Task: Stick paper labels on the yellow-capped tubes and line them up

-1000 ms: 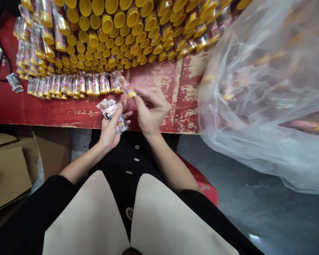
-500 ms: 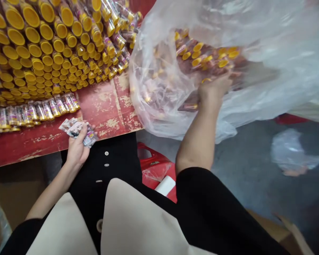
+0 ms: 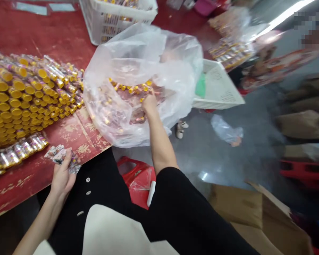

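My left hand (image 3: pixel 62 177) is closed round a small fanned bunch of printed cards (image 3: pixel 57 154), at the front edge of the worn red table (image 3: pixel 69 131). My right hand (image 3: pixel 149 102) reaches into a large clear plastic bag (image 3: pixel 103 60). Inside the bag lie small yellow-capped tubes (image 3: pixel 130 88), close to the fingers. Blur and the angle hide those fingertips, so whether they grip a tube cannot be seen. Left of the bag, many similar tubes (image 3: pixel 18 95) are stacked with caps facing me. A row of tubes (image 3: pixel 18 152) lies in front of the stack.
Behind the bag stands a white crate (image 3: pixel 93 21) of tubes. Right of it is a pale plastic basket (image 3: pixel 220 85) with something green inside. A red stool (image 3: pixel 138 180) is below the table edge. An open cardboard box (image 3: pixel 236 205) and a plastic bag (image 3: pixel 223 129) are on the floor.
The view has swung right and up, bringing in the crate, basket and boxes. My right hand stays inside the bag; my left still holds the cards by the table edge.
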The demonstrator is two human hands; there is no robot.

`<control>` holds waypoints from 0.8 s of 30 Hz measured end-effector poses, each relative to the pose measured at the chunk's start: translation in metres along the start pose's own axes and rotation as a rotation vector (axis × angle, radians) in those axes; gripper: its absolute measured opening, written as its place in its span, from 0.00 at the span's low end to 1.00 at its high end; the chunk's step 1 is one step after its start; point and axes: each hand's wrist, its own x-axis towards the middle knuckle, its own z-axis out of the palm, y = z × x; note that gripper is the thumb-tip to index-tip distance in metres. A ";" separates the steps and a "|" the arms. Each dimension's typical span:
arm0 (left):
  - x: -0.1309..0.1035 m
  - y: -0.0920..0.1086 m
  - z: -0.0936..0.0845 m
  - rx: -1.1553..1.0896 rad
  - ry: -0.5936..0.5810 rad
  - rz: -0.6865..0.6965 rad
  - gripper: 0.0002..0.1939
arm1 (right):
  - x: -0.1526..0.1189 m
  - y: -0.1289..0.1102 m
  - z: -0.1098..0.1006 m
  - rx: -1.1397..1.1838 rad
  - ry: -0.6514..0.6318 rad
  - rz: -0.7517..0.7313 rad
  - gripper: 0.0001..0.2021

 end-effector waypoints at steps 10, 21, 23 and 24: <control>0.019 -0.015 0.034 -0.218 0.071 0.163 0.22 | -0.172 -0.076 0.009 1.384 -0.732 0.180 0.09; 0.007 -0.013 0.007 -0.136 0.080 0.221 0.19 | -0.244 -0.134 0.036 0.876 -0.951 -0.210 0.12; 0.009 -0.008 0.001 -0.128 0.129 0.269 0.19 | -0.235 -0.131 0.034 0.928 -0.996 -0.215 0.13; 0.011 -0.006 -0.002 -0.144 0.164 0.292 0.19 | -0.233 -0.129 0.032 0.986 -0.996 -0.195 0.13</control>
